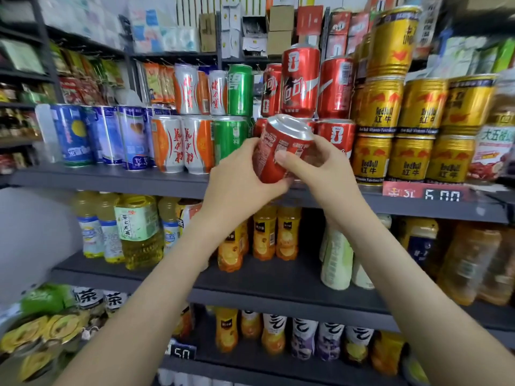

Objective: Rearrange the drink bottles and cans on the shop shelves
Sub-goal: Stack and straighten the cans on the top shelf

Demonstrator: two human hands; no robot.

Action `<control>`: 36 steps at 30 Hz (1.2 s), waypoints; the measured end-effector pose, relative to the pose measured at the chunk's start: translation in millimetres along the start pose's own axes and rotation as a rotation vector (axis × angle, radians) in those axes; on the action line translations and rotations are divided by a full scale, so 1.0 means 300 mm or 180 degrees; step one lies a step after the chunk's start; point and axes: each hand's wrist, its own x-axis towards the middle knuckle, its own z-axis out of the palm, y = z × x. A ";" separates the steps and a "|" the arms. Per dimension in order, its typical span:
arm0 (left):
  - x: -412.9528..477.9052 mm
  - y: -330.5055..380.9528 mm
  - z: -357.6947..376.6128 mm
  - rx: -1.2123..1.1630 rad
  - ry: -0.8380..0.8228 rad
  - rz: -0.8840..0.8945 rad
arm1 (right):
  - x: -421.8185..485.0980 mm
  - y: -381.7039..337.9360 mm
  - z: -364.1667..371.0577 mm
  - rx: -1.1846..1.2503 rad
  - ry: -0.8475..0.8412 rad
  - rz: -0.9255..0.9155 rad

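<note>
- Directly behind the red cola can (281, 151), stacked red cans (301, 82) fill the upper shelf (111, 178), with green cans (230, 137) to their left and gold cans (373, 160) to their right.
- Cola can: tilted, held in front of the stack.
- Left hand (239, 179): fingers curled round the can's lower body.
- Right hand (320, 165): thumb and fingers grip its upper side.

Red can (281, 147): tilted, silver end up, gripped between left hand (239, 179) and right hand (320, 168).
Red stack (299, 82): upright cans, just behind the hands.
Green cans (234, 115): stacked, left of the left hand.
Gold cans (418, 129): stacked, right of the right hand.
Orange bottles (276, 232): upright, one shelf below the hands.
</note>
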 end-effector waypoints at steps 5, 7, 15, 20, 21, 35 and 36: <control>0.109 -0.036 0.067 0.0142 0.0011 -0.0479 | 0.117 0.037 -0.004 -0.0760 0.0061 0.0108; 0.137 -0.061 0.089 0.0145 0.0058 -0.0608 | 0.114 0.061 -0.022 -0.1176 0.0241 0.0109; 0.180 -0.088 0.155 0.0558 0.0170 -0.0892 | 0.099 0.152 -0.066 -0.2266 0.0428 -0.0141; 0.149 -0.102 0.164 0.0615 0.0421 -0.0361 | 0.087 0.187 -0.068 -0.2566 0.0401 -0.0288; 0.140 -0.112 0.165 0.0502 0.0462 -0.0241 | 0.082 0.194 -0.066 -0.2578 0.0409 -0.0298; 0.166 -0.110 0.192 0.0690 0.0457 -0.0334 | 0.056 0.239 0.010 -0.2920 0.0470 -0.0597; 0.163 -0.105 0.193 0.0715 0.0456 -0.0350 | 0.053 0.238 0.010 -0.2910 0.0453 -0.0602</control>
